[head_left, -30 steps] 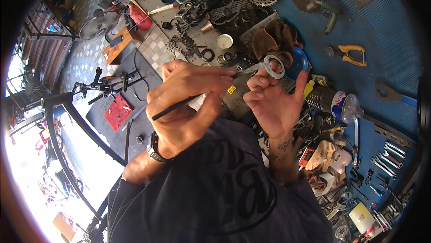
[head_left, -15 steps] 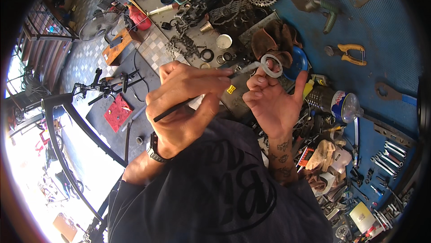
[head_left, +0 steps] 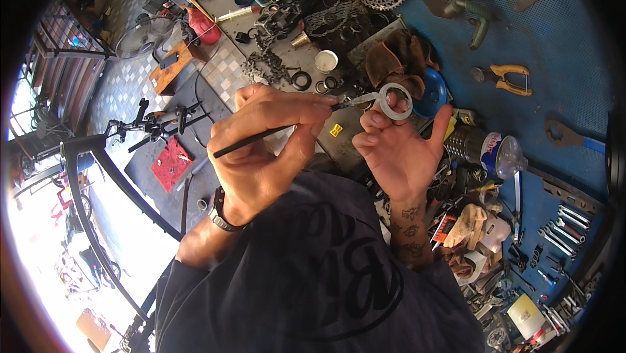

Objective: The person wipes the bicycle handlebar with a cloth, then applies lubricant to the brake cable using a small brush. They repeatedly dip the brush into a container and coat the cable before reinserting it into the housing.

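My left hand [head_left: 261, 144] is closed round a thin brush with a black handle [head_left: 244, 145], held like a pen. Its pale, coated tip [head_left: 363, 99] meets the left side of a whitish-grey ring [head_left: 395, 117]. That ring sits on the fingertips of my right hand [head_left: 405, 164], which faces palm up. A fingertip shows through the ring's opening, the other fingers are curled, and the thumb stands out to the right. Below the brush, on the bench, lies a small yellow piece [head_left: 336, 130].
Behind my right hand are a brown leather-like glove [head_left: 385, 62] and a blue bowl [head_left: 435, 92]. A round tin [head_left: 326, 61], black rings and chains cover the bench. Yellow-handled pliers [head_left: 512, 80] lie on the blue mat [head_left: 482, 0]. A plastic bottle [head_left: 502, 155] lies at right.
My left hand has shifted slightly left and the brush lies at a flatter slant. The ring has tilted a little and moved slightly right and down on my right fingertips.
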Demonstrator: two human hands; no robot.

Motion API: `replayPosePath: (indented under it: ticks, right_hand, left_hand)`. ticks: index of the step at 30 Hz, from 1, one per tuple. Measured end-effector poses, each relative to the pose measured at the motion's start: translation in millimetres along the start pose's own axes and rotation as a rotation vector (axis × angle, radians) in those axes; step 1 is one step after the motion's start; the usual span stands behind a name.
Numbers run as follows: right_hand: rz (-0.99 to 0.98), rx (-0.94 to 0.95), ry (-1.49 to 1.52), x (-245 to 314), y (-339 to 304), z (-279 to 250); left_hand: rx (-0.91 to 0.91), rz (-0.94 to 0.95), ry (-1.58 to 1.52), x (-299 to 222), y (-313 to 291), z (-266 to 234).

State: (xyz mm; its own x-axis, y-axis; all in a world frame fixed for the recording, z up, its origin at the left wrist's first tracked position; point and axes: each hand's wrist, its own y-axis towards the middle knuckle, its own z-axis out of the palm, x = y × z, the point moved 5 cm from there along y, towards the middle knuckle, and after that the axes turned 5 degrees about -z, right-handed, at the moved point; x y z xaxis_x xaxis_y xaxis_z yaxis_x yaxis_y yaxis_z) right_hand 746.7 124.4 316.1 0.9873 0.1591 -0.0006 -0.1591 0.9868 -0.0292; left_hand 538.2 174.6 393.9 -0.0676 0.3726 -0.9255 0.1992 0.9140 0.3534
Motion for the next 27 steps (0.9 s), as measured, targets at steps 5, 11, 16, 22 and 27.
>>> replayPosePath:
  ticks: [5,11,16,22,27]
  right_hand:
    - [-0.051,0.031,-0.225,1,-3,2]
    - [-0.289,0.073,-1.136,10,-6,10]
    - [-0.345,0.048,-1.466,11,-5,17]
    - [-0.351,0.009,-1.628,11,-3,21]
    - [-0.382,-0.007,-1.776,7,-2,25]
  left_hand:
    - [-0.016,-0.038,-0.060,0,4,1]
    - [-0.021,-0.069,0.000,-5,8,-5]
    - [0.040,-0.005,0.107,-13,5,-5]
    - [0.116,0.037,0.193,-26,1,-7]
    - [0.071,0.186,0.307,-29,3,-7]
